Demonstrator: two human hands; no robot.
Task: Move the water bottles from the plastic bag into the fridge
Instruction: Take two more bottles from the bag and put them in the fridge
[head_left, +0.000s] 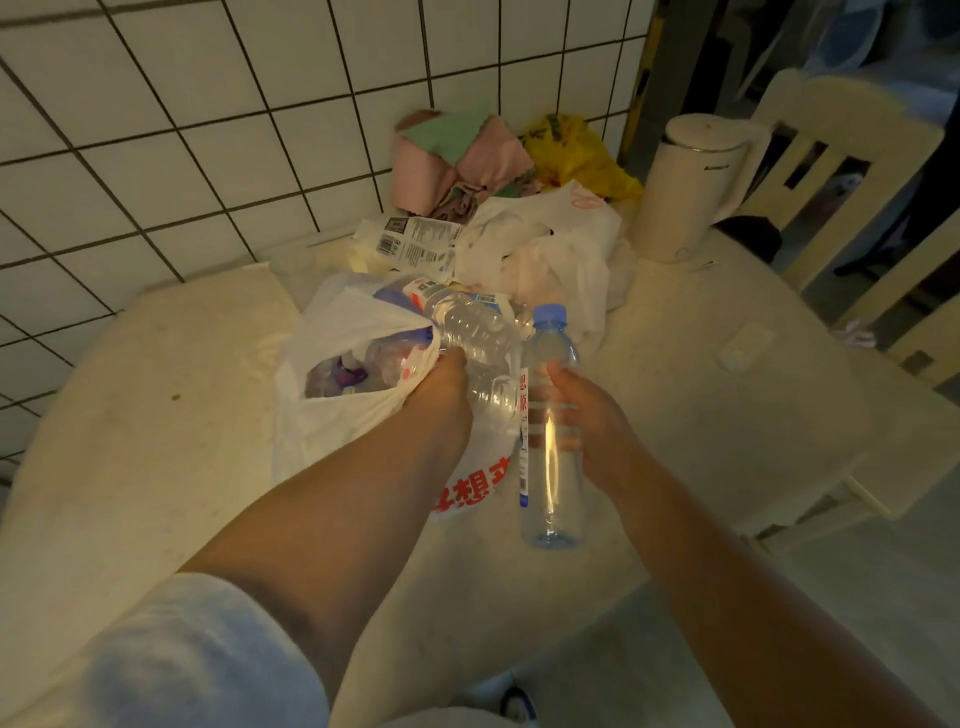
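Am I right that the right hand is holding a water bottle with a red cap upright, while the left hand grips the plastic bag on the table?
Not quite: the head view shows the water bottle in the right hand has a blue cap, not red. The rest holds: it is upright, and the left hand grips the plastic bag on the table.

Clear blue-capped bottle (551, 431) upright — beside open white bag (353, 384)

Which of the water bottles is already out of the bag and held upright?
The blue-capped bottle gripped by the right hand. It stands upright outside the plastic bag, while the bottle the left hand grips lies tilted at the bag's mouth.
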